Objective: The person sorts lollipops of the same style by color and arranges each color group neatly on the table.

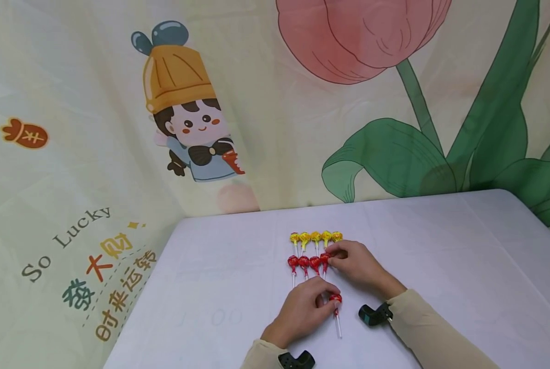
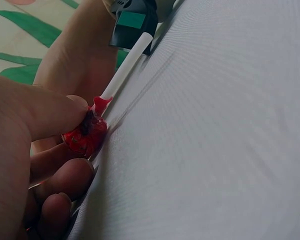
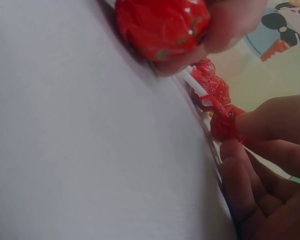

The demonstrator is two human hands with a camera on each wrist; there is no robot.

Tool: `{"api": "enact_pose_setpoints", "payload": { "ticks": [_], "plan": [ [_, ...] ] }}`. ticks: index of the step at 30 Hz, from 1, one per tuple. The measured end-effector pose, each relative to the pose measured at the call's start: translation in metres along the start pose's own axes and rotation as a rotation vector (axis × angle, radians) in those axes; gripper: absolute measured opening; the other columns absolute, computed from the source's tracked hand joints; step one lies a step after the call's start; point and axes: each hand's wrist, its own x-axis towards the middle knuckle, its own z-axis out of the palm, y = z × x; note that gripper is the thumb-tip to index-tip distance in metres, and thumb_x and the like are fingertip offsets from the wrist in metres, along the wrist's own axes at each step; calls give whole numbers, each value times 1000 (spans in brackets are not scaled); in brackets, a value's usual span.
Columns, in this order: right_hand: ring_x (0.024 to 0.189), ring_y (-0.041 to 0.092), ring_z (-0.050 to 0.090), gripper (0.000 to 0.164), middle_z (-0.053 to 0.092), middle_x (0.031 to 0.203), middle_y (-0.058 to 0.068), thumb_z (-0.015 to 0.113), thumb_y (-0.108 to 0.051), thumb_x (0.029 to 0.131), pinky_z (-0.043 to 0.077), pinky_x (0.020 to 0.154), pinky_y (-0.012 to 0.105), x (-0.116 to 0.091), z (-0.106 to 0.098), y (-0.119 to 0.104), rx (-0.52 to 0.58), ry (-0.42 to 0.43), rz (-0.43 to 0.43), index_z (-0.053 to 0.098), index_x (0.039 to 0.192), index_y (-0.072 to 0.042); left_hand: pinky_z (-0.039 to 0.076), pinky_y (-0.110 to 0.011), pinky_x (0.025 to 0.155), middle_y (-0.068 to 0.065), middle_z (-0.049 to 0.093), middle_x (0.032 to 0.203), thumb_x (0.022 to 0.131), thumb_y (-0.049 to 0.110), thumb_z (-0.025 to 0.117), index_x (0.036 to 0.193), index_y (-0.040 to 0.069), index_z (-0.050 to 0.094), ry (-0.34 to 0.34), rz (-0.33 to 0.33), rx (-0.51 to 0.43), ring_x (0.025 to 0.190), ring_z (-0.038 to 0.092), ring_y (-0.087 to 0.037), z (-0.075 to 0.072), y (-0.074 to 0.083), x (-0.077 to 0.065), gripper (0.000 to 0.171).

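Observation:
Between thumb and fingers, my left hand [image 1: 302, 307] pinches a red-wrapped lollipop [image 1: 335, 298] by its candy head. Its white stick [image 2: 127, 65] points back toward me, low over the white cloth. Farther forward, my right hand [image 1: 360, 264] pinches the head of another red lollipop [image 3: 224, 124] at the right end of a red row. Several red lollipops [image 1: 304, 262] make up that row, heads away from me, their sticks partly hidden by my left hand. Just beyond lies a row of several yellow lollipops [image 1: 304, 238]; my right fingertips are close to its right end.
A white cloth-covered table [image 1: 229, 271] lies under everything. Behind it hangs a printed backdrop [image 1: 275, 128] with a cartoon child, a tulip and lettering. Each wrist wears a dark device, the right one [image 1: 374, 314] near the table surface.

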Motion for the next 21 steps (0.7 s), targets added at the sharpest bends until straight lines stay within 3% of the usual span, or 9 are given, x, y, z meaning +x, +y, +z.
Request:
{"api": "enact_pose_setpoints", "payload": {
  "ticks": [21],
  "plan": [
    [83,13,62,17,69,92,-5,71,-11,91,53,73,28,-3,-1,0,14,27,5,74,108,-11,42,-15,61,17,60,91,94,28,71,107,24,74,3,18,-5,69,48,3,-2,2,-1,14]
  ]
}}
